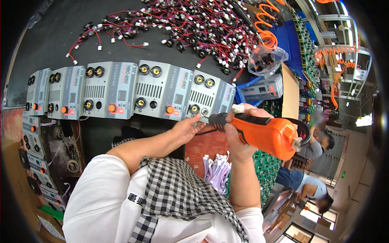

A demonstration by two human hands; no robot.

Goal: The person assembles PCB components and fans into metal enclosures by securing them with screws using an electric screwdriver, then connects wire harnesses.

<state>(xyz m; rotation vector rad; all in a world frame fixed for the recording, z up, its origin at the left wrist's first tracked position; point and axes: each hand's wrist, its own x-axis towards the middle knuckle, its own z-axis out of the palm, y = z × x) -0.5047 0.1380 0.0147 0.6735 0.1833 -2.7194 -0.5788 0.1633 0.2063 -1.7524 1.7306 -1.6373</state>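
Observation:
My right hand (pixel 239 135) is wrapped round an orange electric screwdriver (pixel 267 135). The screwdriver's black nose points left, toward the lower edge of the rightmost grey front panel (pixel 206 93). Close to that nose is my left hand (pixel 187 128), its fingers pinched together at the panel's lower edge; what sits between them is too small to make out. A row of similar panels (pixel 158 87) runs leftward, each with black-and-brass sockets and a small display window. Orange knobs (pixel 170 109) show on several of them; my hands and the tool cover the rightmost panel's lower corner.
A large heap of red and purple wires (pixel 194 28) with white connectors lies across the dark bench. Right of the panels stands a blue bin (pixel 243 95) holding another panel. White cables (pixel 217 172) and green circuit boards (pixel 263 174) lie nearer me. Two people (pixel 310 184) are at the right.

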